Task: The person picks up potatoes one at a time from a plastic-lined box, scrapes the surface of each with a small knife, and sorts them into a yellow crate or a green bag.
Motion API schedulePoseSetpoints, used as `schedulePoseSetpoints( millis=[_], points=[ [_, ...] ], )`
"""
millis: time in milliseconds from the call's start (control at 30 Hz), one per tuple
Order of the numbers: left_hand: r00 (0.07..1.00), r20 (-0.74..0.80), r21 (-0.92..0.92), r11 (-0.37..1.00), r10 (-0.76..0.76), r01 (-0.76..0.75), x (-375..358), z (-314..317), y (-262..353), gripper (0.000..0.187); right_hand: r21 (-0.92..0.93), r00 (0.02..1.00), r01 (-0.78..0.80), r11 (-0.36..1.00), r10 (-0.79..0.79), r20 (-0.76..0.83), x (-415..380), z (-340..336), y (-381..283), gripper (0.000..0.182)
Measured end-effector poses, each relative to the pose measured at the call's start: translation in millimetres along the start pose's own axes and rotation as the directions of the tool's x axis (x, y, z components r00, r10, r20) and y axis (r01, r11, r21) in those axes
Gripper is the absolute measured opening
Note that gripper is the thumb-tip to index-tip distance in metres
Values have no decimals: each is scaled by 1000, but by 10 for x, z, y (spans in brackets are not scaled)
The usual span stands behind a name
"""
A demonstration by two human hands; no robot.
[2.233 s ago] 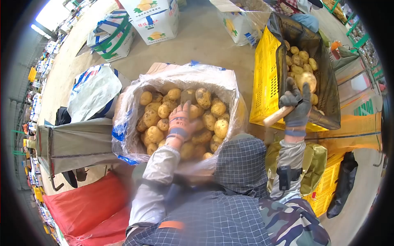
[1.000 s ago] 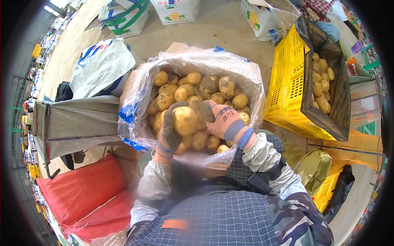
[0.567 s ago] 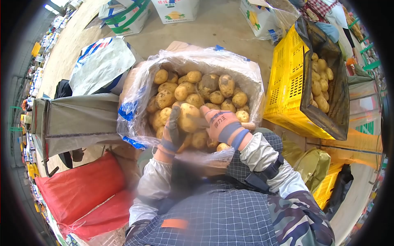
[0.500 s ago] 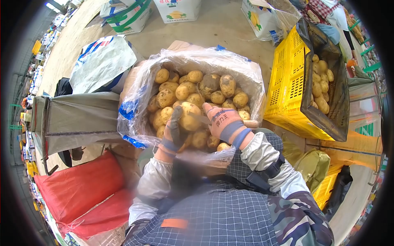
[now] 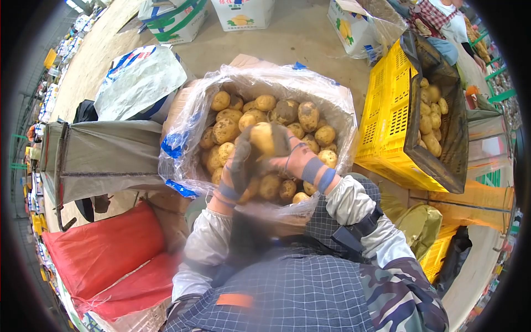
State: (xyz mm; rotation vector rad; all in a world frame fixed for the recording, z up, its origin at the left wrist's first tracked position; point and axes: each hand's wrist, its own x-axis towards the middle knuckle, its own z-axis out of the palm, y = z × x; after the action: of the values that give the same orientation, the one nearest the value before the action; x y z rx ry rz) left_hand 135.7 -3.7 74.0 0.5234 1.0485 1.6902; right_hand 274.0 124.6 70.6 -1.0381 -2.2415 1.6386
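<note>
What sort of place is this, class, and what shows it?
Probably a produce packing shed: a cardboard box lined with clear plastic holds round yellow potatoes, a yellow perforated plastic crate holds more, and white produce-printed cardboard cartons stand nearby.

one potato [image 5: 262, 138] sits between the left hand [image 5: 237, 169] and the right hand [image 5: 303, 160], over a box [image 5: 344, 105] of potatoes [image 5: 308, 116]. around that box, a crate [image 5: 390, 91] holding others stands at three o'clock, a bag [image 5: 418, 222] at four, a sack [image 5: 108, 249] at eight, cartons [image 5: 243, 15] at eleven, twelve and one.

Bright lt, glare top L, fisheye warp, blk edges, held potato [image 5: 262, 138] blurry
</note>
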Motion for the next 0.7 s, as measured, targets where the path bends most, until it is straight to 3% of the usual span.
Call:
schedulePoseSetpoints(
  millis=[33,67,100,200,300,367,400,433,533,567,633,667,700],
  points=[
    [999,9,-35,998,-49,49,19,-9,37,53,136,997,-72,988,76,-19,4,-45,-93,59],
    [995,21,-69,993,-97,98,36,-19,76,52,345,985,-173,923,153,84,34,-128,-87,55],
    [997,10,25,996,-81,80,44,-71,72,50,522,959,-278,806,200,203,54,-284,-38,51],
    [997,-70,341,940,19,6,101,-270,17,45,908,996,-30,418,-65,63,65,-660,642,41],
    [950,-198,633,771,243,-66,179,-519,-99,42,915,974,225,336,-67,-215,-280,-1393,404,41],
    [915,-137,900,434,380,-45,338,-720,-117,45,808,873,424,409,53,-485,-540,-1853,444,57],
    [899,-81,972,234,430,-25,445,-750,-111,46,823,848,487,292,66,-525,-626,-2086,639,62],
    [920,-101,993,99,379,69,561,-685,-44,53,832,822,538,137,132,-554,-708,-2249,776,58],
    [942,-114,975,-148,316,167,914,-526,-115,61,792,778,606,72,157,-609,-806,-2279,681,48],
    [967,-131,974,-156,219,167,1029,-530,-152,65,797,808,584,155,-16,-589,-768,-2186,722,36],
    [986,-134,982,-118,101,145,1086,-512,-148,64,797,817,552,245,34,-576,-596,-1851,678,37],
    [991,-129,986,-99,43,132,1134,-469,-129,64,880,900,433,197,-39,-434,-530,-1648,502,29],
    [988,-108,994,45,108,104,1119,-541,-186,59,883,920,300,362,136,-368,-494,-1454,264,26]
  ],
)
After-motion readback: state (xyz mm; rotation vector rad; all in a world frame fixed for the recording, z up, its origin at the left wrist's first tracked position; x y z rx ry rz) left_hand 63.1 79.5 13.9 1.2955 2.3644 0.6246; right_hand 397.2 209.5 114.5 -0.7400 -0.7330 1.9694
